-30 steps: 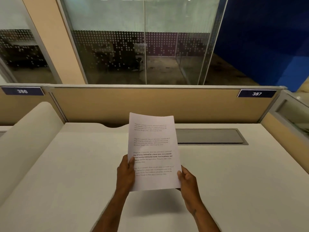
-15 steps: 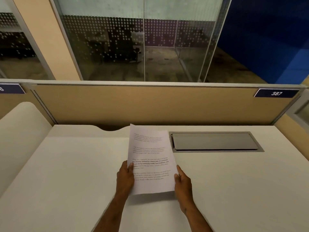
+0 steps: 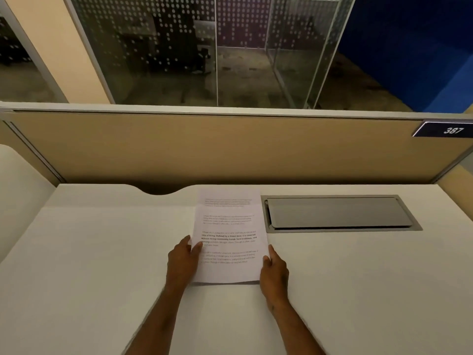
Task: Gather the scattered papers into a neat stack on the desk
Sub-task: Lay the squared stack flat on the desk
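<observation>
A stack of white printed papers (image 3: 229, 226) lies almost flat on the white desk (image 3: 358, 278), near its middle and just left of the metal cable hatch. My left hand (image 3: 183, 260) grips the stack's lower left edge with the thumb on top. My right hand (image 3: 273, 274) holds the lower right edge. The sheets look aligned; only the top page with its text blocks shows, and how many lie under it is hidden.
A grey metal cable hatch (image 3: 340, 213) is set into the desk to the right of the papers. A tan partition (image 3: 230, 147) with a "387" label (image 3: 446, 129) closes the back. A white side panel (image 3: 20, 196) rises at the left.
Both hands have lowered the papers from upright in the air down toward the desk surface. The view has tilted down and shifted left.
</observation>
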### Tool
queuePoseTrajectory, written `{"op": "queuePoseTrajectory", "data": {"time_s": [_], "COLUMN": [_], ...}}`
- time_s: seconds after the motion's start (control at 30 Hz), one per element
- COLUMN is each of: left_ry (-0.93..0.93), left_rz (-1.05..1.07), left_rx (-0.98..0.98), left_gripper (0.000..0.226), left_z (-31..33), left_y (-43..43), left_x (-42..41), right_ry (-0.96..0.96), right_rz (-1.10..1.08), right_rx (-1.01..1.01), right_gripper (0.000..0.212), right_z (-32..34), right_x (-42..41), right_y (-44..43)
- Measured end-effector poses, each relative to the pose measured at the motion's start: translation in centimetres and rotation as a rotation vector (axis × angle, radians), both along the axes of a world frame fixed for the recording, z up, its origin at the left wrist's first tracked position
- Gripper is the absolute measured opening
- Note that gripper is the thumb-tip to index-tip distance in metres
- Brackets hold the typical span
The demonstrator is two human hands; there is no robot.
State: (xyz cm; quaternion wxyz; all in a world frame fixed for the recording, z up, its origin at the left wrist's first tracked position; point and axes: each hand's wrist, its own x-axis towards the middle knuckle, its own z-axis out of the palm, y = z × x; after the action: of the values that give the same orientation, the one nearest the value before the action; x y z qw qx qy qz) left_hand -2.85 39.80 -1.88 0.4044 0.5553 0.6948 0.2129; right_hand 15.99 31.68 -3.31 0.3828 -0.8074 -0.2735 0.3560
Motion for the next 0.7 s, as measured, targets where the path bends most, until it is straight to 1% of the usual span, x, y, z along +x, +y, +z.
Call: {"op": "queuePoseTrajectory", "data": {"time_s": [0.1, 0.2, 0.3, 0.33, 0.47, 0.53, 0.6, 0.7], "left_ry": [0.065, 0.043, 0.062, 0.073, 0.097, 0.102, 0.107, 0.134], "left_rz": [-0.004, 0.042, 0.025, 0.029, 0.069, 0.081, 0.077, 0.065], "left_rx": [-0.046, -0.085, -0.072, -0.061, -0.039, -0.032, -0.019, -0.015], "left_gripper": [0.046, 0.042, 0.023, 0.021, 0.026, 0.028, 0.030, 0.030], "left_z": [-0.3, -0.8, -0.8, -0.8, -0.7, -0.7, -0.7, -0.8], "left_y": [-0.9, -2.2, -3.1, -3.3, -3.5, -3.7, -3.8, -3.8], "left_x": [-1.4, -2.2, -2.4, -2.3, -2.1, -2.0, -1.9, -1.8], "right_ry": [-0.002, -0.002, 0.002, 0.002, -0.074, -0.105, -0.092, -0.042], "right_rz": [0.003, 0.009, 0.064, 0.088, 0.109, 0.062, 0.040, -0.017], "right_rx": [-0.021, -0.039, -0.059, -0.070, -0.140, -0.155, -0.150, -0.135], "right_gripper": [0.045, 0.046, 0.046, 0.047, 0.048, 0.039, 0.023, 0.024], "right_z": [0.0, 0.2, 0.7, 0.9, 1.4, 1.4, 1.0, 0.7], "right_x": [-0.1, -0.2, -0.2, -0.2, 0.4, 0.6, 0.6, 0.4], "right_y": [0.2, 0.3, 0.4, 0.4, 0.2, -0.3, -0.7, -0.9]}}
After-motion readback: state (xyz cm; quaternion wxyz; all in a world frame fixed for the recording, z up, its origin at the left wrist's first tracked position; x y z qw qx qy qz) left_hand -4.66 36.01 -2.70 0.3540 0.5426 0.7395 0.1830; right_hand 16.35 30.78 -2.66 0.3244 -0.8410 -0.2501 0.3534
